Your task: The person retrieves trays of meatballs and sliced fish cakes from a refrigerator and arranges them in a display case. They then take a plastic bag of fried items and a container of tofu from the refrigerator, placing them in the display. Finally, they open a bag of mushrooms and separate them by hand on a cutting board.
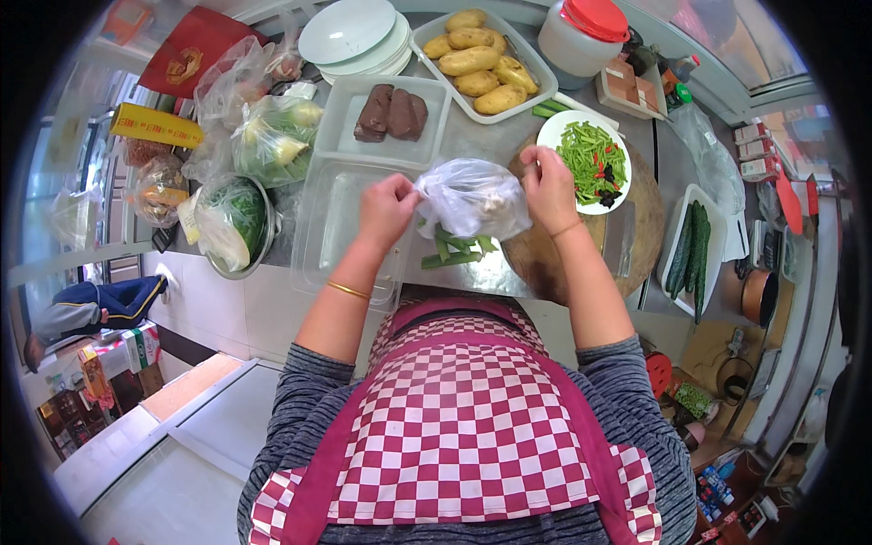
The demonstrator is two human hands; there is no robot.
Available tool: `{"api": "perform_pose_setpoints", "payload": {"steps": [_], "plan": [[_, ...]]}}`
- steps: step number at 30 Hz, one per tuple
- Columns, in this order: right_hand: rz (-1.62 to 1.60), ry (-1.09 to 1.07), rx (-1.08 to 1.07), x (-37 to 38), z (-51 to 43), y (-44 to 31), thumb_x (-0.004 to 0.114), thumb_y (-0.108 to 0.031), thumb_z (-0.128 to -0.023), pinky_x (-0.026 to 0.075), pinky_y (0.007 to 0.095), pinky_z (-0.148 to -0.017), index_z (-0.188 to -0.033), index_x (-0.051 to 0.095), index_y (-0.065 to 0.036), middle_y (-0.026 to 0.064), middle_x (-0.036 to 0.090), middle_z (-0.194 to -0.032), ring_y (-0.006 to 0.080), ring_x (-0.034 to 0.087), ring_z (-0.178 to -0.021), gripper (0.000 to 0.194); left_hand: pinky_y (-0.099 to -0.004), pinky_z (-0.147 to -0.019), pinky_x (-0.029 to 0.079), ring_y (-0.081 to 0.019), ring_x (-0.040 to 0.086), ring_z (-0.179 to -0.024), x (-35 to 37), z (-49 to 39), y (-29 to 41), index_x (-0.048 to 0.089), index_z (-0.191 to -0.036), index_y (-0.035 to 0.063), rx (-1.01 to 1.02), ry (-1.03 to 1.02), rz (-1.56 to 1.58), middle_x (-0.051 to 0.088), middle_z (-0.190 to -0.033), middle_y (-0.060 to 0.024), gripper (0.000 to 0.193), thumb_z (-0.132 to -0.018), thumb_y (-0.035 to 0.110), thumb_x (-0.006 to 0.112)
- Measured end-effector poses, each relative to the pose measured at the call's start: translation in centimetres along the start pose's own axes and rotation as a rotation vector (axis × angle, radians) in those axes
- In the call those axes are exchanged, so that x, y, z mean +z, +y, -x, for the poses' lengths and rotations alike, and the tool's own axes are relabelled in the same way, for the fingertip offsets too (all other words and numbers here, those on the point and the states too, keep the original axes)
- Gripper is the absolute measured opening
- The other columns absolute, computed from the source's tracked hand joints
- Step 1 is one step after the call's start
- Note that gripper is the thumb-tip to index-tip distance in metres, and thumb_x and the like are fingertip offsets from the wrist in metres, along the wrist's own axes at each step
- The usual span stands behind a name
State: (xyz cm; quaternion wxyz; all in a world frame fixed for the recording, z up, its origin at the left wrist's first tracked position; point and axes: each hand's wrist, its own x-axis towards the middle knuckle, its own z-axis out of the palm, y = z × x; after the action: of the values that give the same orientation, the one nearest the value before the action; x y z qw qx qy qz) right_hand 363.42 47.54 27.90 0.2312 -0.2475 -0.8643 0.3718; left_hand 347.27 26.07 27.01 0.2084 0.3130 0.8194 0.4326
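Note:
A clear plastic bag (473, 194) with something pale inside hangs between my two hands over the counter. My left hand (388, 208) pinches its left edge, above an uncovered clear plastic container (334, 218). At the bag's right edge, the fingers of my right hand (550, 184) are closed on the plastic, beside the white plate (545, 139). Cut green stems (453, 255) lie just below the bag, partly covered by it. The plate bears chopped green stalks (587, 153) with red and black pieces, and overlaps the round wooden chopping board (640, 231).
Behind stand a container of dark brown blocks (436, 143), a tub of potatoes (470, 61), stacked white plates (347, 30) and a red-lidded jar (579, 41). A cleaver-like blade (618, 238) lies on the board. Cucumbers (691, 245) fill a tray at right; bagged vegetables (276, 139) sit left.

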Motion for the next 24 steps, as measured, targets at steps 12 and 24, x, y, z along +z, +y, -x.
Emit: {"api": "perform_pose_setpoints", "payload": {"steps": [12, 24], "plan": [[0.278, 0.019, -0.010, -2.1, 0.2, 0.7, 0.072, -0.013, -0.080, 0.050, 0.0446, -0.084, -0.088, 0.071, -0.008, 0.0121, 0.070, -0.092, 0.0337, 0.063, -0.092, 0.010, -0.0310, -0.061, 0.049, -0.0157, 0.061, -0.064, -1.2, -1.3, -2.6, 0.071, -0.095, 0.0001, -0.099, 0.138, -0.135, 0.068, -0.077, -0.0100, 0.014, -0.092, 0.014, 0.070], [0.272, -0.093, -0.208, -3.1, 0.3, 0.8, 0.070, -0.007, -0.077, 0.051, 0.0443, -0.083, -0.098, 0.072, -0.009, 0.0128, 0.069, -0.088, 0.0329, 0.064, -0.090, 0.021, -0.0423, -0.079, 0.052, -0.0345, 0.067, -0.091, -1.2, 0.8, -1.9, 0.066, -0.109, 0.0012, 0.158, 0.093, -0.386, 0.069, -0.104, -0.0162, 0.027, -0.085, 0.012, 0.070]]}}
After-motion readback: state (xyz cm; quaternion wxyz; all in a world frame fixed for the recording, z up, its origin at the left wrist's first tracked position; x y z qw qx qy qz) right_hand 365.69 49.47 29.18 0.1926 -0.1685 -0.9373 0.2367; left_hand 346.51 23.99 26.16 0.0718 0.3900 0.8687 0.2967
